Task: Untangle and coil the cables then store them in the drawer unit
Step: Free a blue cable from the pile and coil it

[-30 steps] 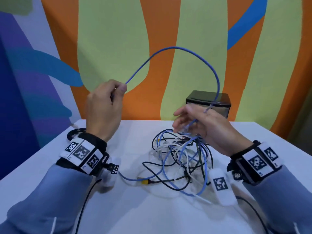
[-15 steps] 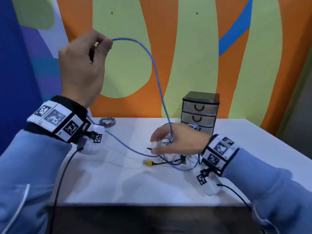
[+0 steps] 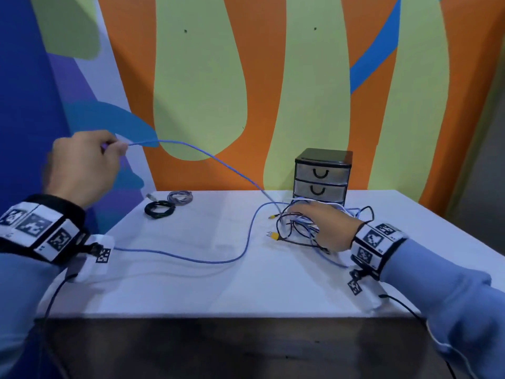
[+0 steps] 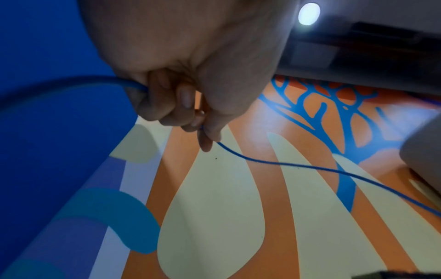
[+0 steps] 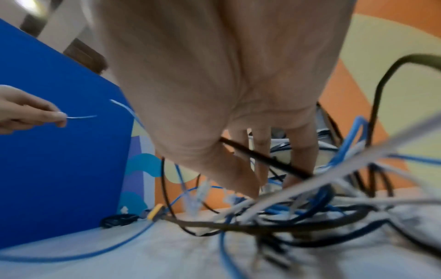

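- Progress looks early to middling; two finished coils, a black coil [image 3: 159, 209] and a grey braided coil [image 3: 180, 197], lie side by side at the far left of the white table [image 3: 191, 291]; neither is stored yet, and the visible drawers of the drawer unit [image 3: 322, 176] are closed
- The left hand [image 3: 82, 165] is raised off the table, thumb and curled fingers pinching the blue cable [image 3: 218, 160]; it runs down in a shallow arc to the tangle [image 3: 300, 228], another stretch trailing across the table
- The right hand [image 3: 326, 228] lies flat on the tangle just in front of the unit, fingers straight and spread, pinning it
- Left to do, by my judgement: free the blue cable, coil it, sort the rest, stow everything
- The tangle mixes thin, smooth, springy black, white and blue leads; a yellow plug [image 3: 273, 236] sticks out
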The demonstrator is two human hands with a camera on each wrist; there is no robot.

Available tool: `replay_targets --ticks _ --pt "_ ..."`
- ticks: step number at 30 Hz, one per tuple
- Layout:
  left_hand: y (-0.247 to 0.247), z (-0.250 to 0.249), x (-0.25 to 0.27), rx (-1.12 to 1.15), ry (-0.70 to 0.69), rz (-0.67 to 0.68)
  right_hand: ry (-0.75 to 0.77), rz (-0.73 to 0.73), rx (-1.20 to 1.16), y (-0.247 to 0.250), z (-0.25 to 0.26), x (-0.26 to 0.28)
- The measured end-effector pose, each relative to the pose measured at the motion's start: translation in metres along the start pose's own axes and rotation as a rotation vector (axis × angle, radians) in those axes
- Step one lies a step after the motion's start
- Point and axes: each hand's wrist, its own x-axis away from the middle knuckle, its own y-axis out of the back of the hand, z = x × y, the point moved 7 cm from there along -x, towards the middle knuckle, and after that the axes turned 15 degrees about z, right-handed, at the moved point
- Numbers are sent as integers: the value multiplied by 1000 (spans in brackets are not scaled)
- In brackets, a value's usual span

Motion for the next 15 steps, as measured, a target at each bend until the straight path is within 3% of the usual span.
replay_targets --ticks 3,7,10,15 --pt "-1 20 6 103 87 -9 -101 116 54 -8 -19 10" --pt "-4 40 6 56 147 14 -216 216 137 -13 -41 14" --pt "-10 5 18 -54 115 172 -243 204 129 -9 -47 15" --pt "-72 -80 33 -266 -81 521 -267 145 51 -11 -41 11"
